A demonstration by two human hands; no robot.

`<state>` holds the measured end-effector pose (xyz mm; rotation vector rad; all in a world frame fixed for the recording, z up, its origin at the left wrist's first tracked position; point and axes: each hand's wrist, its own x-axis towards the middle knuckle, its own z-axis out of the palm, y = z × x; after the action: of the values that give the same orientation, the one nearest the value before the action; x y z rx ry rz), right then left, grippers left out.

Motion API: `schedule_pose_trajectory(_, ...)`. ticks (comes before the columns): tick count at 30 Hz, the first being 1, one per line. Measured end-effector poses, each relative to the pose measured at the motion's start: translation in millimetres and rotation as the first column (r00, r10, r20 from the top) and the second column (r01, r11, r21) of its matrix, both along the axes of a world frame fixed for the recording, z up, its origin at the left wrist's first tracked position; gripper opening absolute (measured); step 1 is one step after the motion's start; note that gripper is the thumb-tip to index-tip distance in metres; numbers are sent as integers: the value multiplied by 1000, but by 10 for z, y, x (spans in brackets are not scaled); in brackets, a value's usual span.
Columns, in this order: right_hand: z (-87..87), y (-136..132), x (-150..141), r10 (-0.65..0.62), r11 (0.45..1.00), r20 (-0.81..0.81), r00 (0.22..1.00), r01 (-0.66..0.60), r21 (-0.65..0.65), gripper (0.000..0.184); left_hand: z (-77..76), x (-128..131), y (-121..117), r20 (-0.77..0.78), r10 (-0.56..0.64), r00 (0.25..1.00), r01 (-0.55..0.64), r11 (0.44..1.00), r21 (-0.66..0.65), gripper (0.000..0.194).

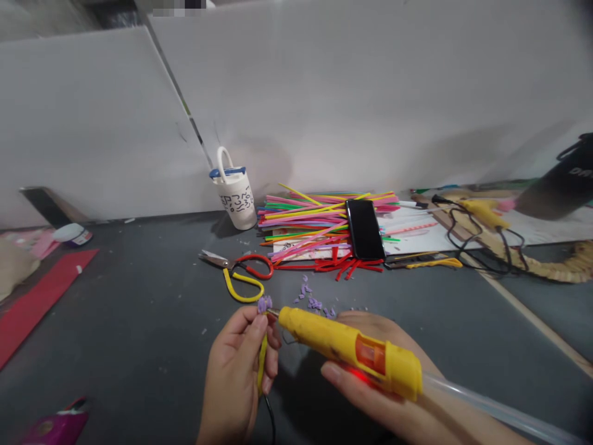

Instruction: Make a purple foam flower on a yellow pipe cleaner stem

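My left hand [245,364] pinches a small purple flower-like piece [265,303] at its fingertips, with a thin yellow stem [262,361] running down along the fingers. My right hand [370,364] is wrapped round a yellow hot glue gun [343,343], whose handle is mostly hidden. A clear glue stick [500,405] sticks out of its back end, and a red light glows under the body. The gun's metal nozzle [274,313] is at the purple piece; whether they touch I cannot tell. Loose purple bits [315,304] lie just beyond my hands.
Scissors [236,272] with red and yellow handles lie ahead. Behind are a white cup [238,201], colourful pipe cleaners [306,216] and a phone [365,230]. Another glue gun [484,213] with a black cord and a dark bottle [558,179] are right; a red sheet [41,303] is left.
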<state>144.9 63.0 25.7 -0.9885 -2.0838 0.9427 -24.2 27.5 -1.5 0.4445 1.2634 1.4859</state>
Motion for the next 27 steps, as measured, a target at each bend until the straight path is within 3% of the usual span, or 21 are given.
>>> schedule_pose_trajectory(10, 6, -10, 3, 34, 999, -3, 999, -34, -12, 24, -13, -9, 7, 10, 0, 1000, 0, 1000, 1, 16)
schedule_pose_trajectory(16, 49, -31, 13, -10, 998, 29, 1000, 12, -59, 21, 3, 6, 13, 4, -14, 1000, 14, 1000, 1, 15)
schedule_pose_trajectory(23, 155, 49, -45, 22, 998, 233, 972, -9, -60, 24, -10, -6, 11, -45, 6, 999, -6, 1000, -9, 18)
schedule_pose_trajectory(27, 102, 158, -27, -74, 973, 135, 988, 101, -205, 2, -4, -57, 46, -79, 61, 995, -64, 997, -33, 17)
